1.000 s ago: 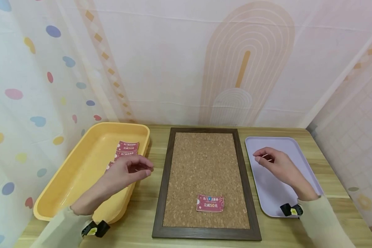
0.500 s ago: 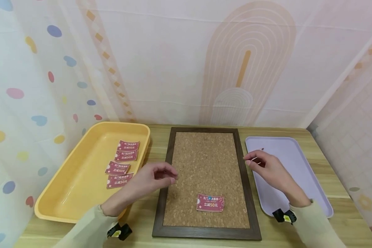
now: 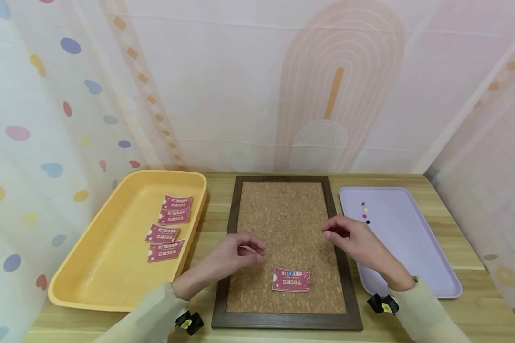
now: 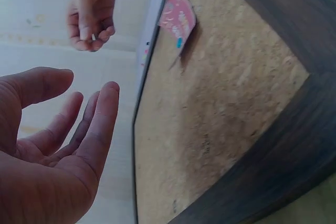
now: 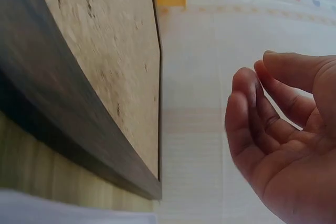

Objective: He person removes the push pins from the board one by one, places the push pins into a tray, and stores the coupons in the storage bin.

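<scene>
In the head view, a red paper coupon (image 3: pixel 291 280) lies on the lower part of a framed cork board (image 3: pixel 283 224), with a small blue push pin (image 3: pixel 290 273) at its top edge. My left hand (image 3: pixel 229 255) hovers over the board's left side, thumb and fingers apart and nothing between them. Over the right side of the frame hangs my right hand (image 3: pixel 360 240). Its fingers (image 5: pixel 247 108) are loosely bent, thumb near the index finger, and no held thing shows. In the left wrist view the coupon (image 4: pixel 177 18) stands partly away from the cork.
Left of the board stands a yellow bin (image 3: pixel 111 238) with several red coupons (image 3: pixel 165 250) inside. On the right lies a lilac tray (image 3: pixel 405 238) with several small coloured push pins (image 3: pixel 365 216). A patterned curtain (image 3: pixel 223 85) hangs behind the wooden table (image 3: pixel 216 200).
My left hand has moved right, from the yellow bin to over the board. My right hand has moved left from the tray to the board's edge, uncovering the push pins.
</scene>
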Available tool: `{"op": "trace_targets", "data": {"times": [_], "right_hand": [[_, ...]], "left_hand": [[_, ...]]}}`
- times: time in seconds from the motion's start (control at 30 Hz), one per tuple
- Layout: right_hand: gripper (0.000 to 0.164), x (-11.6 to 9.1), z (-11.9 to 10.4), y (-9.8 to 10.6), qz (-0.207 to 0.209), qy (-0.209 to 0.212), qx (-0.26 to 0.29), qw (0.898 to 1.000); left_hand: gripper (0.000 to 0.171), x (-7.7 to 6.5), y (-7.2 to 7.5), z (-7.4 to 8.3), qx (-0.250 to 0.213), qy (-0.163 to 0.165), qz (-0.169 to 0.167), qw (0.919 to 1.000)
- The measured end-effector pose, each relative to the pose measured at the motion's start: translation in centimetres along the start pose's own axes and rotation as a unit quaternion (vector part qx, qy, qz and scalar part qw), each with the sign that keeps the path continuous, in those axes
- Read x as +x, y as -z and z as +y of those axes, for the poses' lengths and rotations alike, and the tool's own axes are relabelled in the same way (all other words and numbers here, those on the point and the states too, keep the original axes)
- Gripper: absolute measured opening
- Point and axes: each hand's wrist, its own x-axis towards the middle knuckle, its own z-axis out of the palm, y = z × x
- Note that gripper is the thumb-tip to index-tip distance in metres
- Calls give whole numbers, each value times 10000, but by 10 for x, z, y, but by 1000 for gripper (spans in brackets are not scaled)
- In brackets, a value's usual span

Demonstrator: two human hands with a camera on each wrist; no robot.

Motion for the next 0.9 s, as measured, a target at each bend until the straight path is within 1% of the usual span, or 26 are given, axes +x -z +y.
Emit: {"op": "trace_targets", "data": {"times": [0.13,0.3,0.4,0.5,0.63,0.77,0.9], "right_hand": [[11,1,-1,-8,-85,123,-46,9999],[9,1,-3,-16,-217,304,0,9993],[9,1,-7,-20,-324,366,6,9988],[10,2,-10,-24,-493,303,50,9983],[11,2,-14,-29,-690,189,147,9973],[10,3,-18,-33,-833,241,235,9960],[11,4,-19,-38,-1032,289,306,9938]], "left_hand": [[26,6,-6,-6,14,-16,-68,10000],[27,9,-13,-10,-75,-44,-213,9997],[28,10,-18,-12,43,-89,-210,9997],[30,12,-21,-14,206,-117,-199,9995],[32,16,-23,-17,384,-67,-226,9990],[31,21,-23,-19,422,-56,-279,9987],[26,25,-25,-21,560,-105,-255,9981]]}}
